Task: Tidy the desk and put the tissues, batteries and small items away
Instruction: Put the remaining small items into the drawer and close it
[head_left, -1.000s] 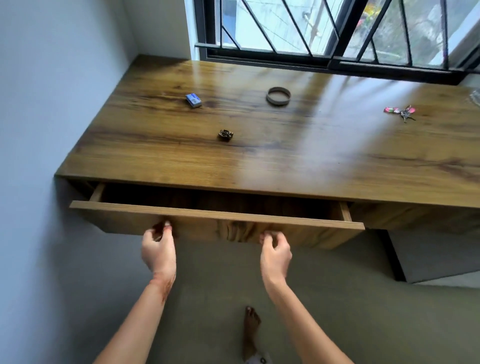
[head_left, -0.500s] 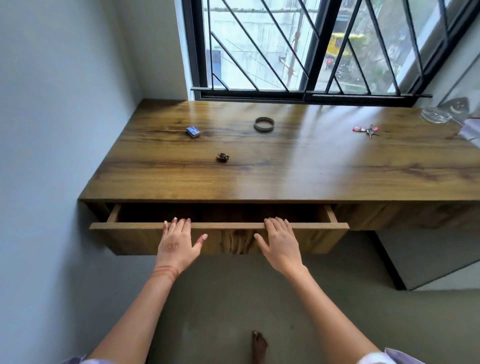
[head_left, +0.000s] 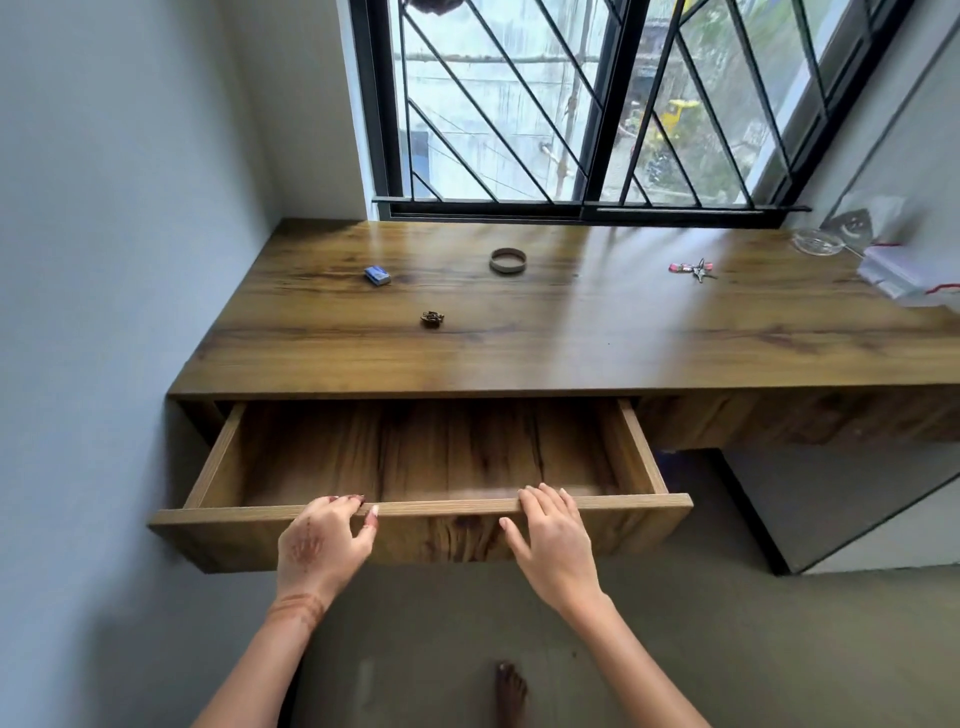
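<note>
Left hand (head_left: 324, 540) and right hand (head_left: 553, 540), lower centre, each hook curled fingers over the top edge of the drawer (head_left: 441, 506), set apart, probably for an even pull. Drawer stands open, nothing visible inside. Beyond on the desk (head_left: 571, 343), mid-frame: dark trinket (head_left: 431, 318), blue box (head_left: 377, 275), ring (head_left: 508, 260); keys (head_left: 693, 269) and plastic-wrapped pack (head_left: 904, 273) at right, none stowed yet.

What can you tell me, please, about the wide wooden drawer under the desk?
The wide, shallow, brown wood-grain drawer stands open under the left end of the wooden desk top. Pale edges cap its walls and front; its visible floor is bare. The left hand and right hand grip the front's top edge.
</note>
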